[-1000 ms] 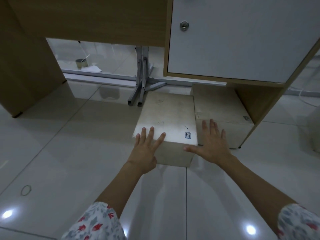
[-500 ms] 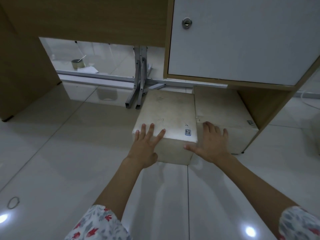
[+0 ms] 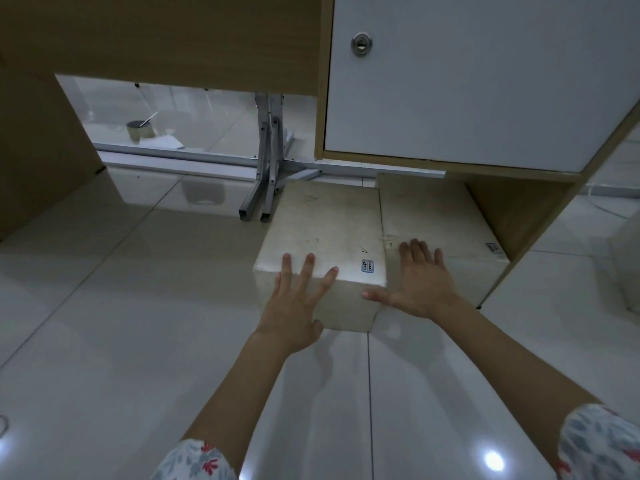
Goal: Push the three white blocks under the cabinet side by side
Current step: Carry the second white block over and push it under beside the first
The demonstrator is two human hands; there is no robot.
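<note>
Left hand (image 3: 294,303) flat and open on near face of left block (image 3: 325,233), right hand (image 3: 420,282) flat, open on right block (image 3: 436,220); cabinet (image 3: 485,81) recess lies straight ahead along both long axes

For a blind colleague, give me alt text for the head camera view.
Two open hands, left hand and right hand, press flat on two white blocks lying side by side on a glossy tiled floor, partly under a white-doored cabinet.

Two bare forearms; short white sleeves (image 3: 197,460) with red and grey-blue floral print; left hand (image 3: 294,299), right hand (image 3: 420,284) ringless.
</note>
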